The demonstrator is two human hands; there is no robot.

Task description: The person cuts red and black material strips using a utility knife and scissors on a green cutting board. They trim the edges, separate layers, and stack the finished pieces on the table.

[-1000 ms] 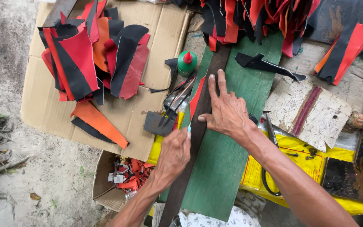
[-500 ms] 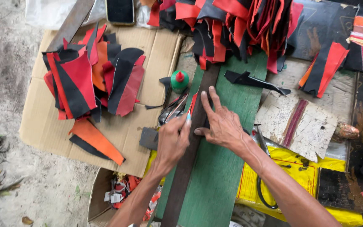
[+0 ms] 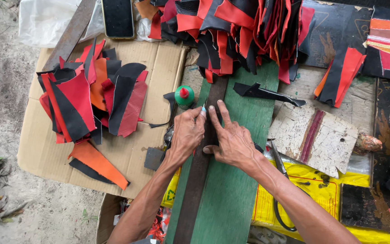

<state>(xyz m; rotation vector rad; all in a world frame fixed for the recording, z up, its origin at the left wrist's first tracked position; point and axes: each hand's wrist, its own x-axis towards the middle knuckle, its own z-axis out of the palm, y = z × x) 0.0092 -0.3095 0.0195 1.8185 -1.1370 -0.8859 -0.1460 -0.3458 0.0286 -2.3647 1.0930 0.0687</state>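
Note:
A long dark strip (image 3: 194,190) lies lengthwise on a green board (image 3: 235,203). My right hand (image 3: 232,141) presses flat on the strip, fingers spread and pointing away from me. My left hand (image 3: 187,134) sits close beside it on the strip's left edge, closed around a small cutter whose pale tip (image 3: 203,110) shows at the fingertips. The two hands nearly touch. The strip's far end runs under a heap of red and black leather pieces (image 3: 235,31).
Red, black and orange leather cut-offs (image 3: 91,99) lie on flattened cardboard (image 3: 46,153) at left. A green bottle with a red cap (image 3: 184,96) stands just beyond my left hand. Scissors (image 3: 278,168), a yellow bag (image 3: 321,190), a worn white board (image 3: 330,135) and a phone (image 3: 118,18) lie around.
My left hand has slid away from me along the strip's left edge and now sits beside my right hand. My right hand stays pressed on the strip.

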